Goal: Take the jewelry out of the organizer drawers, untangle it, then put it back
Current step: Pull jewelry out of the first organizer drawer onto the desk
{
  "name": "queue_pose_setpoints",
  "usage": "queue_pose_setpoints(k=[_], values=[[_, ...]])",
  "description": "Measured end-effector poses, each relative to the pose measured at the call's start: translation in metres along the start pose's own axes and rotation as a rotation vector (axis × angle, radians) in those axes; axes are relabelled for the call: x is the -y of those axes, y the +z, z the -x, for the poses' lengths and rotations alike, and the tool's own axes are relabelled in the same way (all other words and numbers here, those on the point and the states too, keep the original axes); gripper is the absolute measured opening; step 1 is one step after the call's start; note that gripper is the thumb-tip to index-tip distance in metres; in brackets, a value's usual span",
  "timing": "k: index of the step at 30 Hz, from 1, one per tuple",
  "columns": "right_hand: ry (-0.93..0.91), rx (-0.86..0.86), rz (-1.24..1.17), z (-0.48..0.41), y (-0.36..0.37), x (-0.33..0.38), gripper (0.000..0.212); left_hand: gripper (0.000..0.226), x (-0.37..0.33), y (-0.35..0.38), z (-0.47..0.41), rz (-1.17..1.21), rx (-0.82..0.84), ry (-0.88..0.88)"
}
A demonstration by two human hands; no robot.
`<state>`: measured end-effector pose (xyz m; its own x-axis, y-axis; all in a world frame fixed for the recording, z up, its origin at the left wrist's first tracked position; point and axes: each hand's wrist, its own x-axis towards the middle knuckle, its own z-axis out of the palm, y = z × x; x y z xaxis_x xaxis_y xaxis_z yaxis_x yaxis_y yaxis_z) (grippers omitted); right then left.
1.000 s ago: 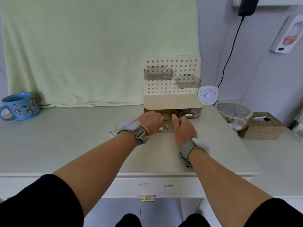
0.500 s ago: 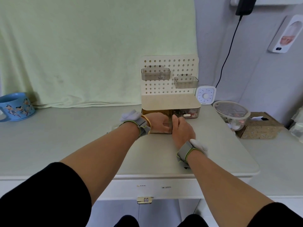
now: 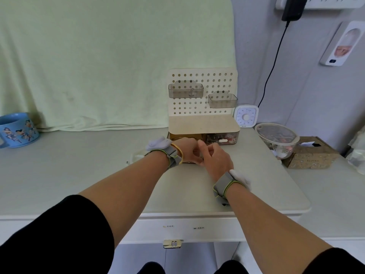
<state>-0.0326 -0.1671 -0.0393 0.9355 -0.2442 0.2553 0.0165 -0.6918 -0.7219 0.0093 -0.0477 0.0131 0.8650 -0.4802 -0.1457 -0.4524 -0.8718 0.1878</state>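
In front of the organizer (image 3: pixel 203 123), the left hand (image 3: pixel 187 151) and right hand (image 3: pixel 216 160) meet over the pulled-out left drawer (image 3: pixel 189 162). Their fingers curl in, but I cannot tell what they pinch. Jewelry (image 3: pixel 213 137) shows inside the closed right drawer (image 3: pixel 223 141).

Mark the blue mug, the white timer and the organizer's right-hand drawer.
blue mug (image 3: pixel 19 133): head view, on its printed side wall.
white timer (image 3: pixel 246 116): head view, on the knob of its dial.
right-hand drawer (image 3: pixel 223 141): head view, on its white front handle.
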Motion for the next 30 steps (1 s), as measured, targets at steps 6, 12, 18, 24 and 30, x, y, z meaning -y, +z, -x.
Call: queue_pose_setpoints(k=[6,12,18,24,30], values=[[-0.048,0.003,-0.016,0.002,0.001,0.002,0.051,0.032,0.012,-0.002,-0.001,0.107,-0.055,0.016],[-0.041,-0.006,-0.015,0.000,0.004,0.000,0.051,0.031,0.019,-0.009,0.001,0.204,-0.091,0.084],[-0.044,-0.001,-0.017,0.000,0.003,0.001,0.053,0.026,0.021,-0.007,0.004,0.189,-0.116,0.128],[-0.045,-0.007,-0.006,0.000,0.002,0.002,0.049,0.044,0.032,-0.012,0.015,0.397,-0.242,0.189],[-0.028,0.004,-0.028,0.000,0.002,0.002,0.048,0.042,0.050,-0.016,0.029,0.603,-0.558,0.076]])
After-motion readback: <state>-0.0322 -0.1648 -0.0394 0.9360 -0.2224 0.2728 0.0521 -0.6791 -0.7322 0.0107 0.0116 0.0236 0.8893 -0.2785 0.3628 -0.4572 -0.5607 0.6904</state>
